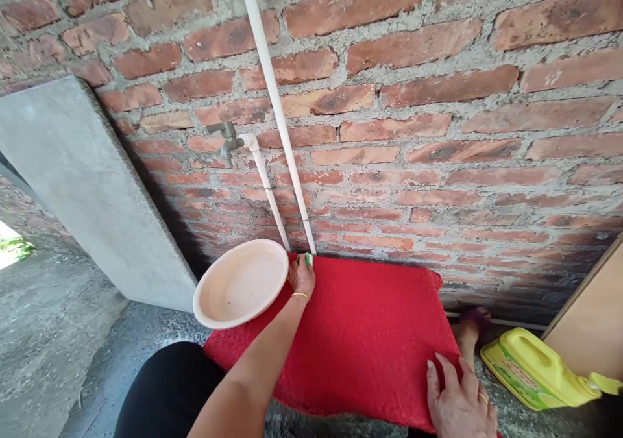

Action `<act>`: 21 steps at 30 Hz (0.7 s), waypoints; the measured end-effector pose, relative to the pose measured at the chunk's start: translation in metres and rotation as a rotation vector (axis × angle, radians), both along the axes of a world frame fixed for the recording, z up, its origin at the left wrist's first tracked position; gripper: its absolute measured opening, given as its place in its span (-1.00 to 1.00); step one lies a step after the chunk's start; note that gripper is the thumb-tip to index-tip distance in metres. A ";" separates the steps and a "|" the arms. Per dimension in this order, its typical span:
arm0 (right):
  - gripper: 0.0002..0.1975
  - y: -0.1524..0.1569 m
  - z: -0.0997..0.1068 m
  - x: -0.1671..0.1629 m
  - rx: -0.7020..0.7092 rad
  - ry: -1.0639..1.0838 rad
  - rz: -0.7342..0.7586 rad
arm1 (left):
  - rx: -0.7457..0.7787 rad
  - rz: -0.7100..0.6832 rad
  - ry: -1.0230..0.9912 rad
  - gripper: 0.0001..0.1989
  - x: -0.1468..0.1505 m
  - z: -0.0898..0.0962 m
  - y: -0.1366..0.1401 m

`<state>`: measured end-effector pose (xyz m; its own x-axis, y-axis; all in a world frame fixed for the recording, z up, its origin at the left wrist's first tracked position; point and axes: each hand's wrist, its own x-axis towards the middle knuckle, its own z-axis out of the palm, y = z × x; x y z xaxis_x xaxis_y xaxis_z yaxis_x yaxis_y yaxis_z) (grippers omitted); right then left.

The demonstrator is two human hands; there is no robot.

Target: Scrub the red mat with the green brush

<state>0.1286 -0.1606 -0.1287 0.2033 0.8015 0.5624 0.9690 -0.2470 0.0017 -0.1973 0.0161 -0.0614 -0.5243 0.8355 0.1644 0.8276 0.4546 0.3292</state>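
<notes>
My left hand (pixel 302 276), with a bangle at the wrist, reaches to the far edge of a red cloth-covered surface (pixel 370 334). Its fingers are closed on a small green-and-white item (pixel 305 259), mostly hidden by the hand, whose kind I cannot make out. Just left of this hand, a pale pink plastic basin (pixel 243 282) rests on the cloth's far left corner; no water shows in it. My right hand (pixel 460 396), wearing a ring, lies with fingers spread on the near right corner of the cloth and holds nothing.
Behind the cloth rises a brick wall (pixel 428 126) with a tap (pixel 228 143) and white pipes (pixel 277 100). A grey slab (pixel 92 185) leans at the left. On the floor at the right lies a yellow jug (pixel 540 370), near a foot and a tan board (pixel 591 308).
</notes>
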 end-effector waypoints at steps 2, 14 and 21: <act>-0.60 0.000 0.000 0.000 -0.002 -0.011 -0.003 | -0.006 0.021 0.002 -0.56 0.007 -0.005 0.007; -0.57 0.000 0.002 0.006 -0.032 -0.002 0.024 | -0.006 -0.663 -0.047 -0.56 0.211 -0.016 -0.023; -0.55 0.001 -0.001 0.004 -0.008 0.077 0.008 | 0.085 -0.823 -0.100 -0.50 0.178 -0.033 -0.072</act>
<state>0.1326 -0.1600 -0.1293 0.2388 0.8078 0.5390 0.9684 -0.2392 -0.0706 -0.0189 -0.0560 -0.0944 0.2327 0.9452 0.2292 0.8497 -0.3122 0.4249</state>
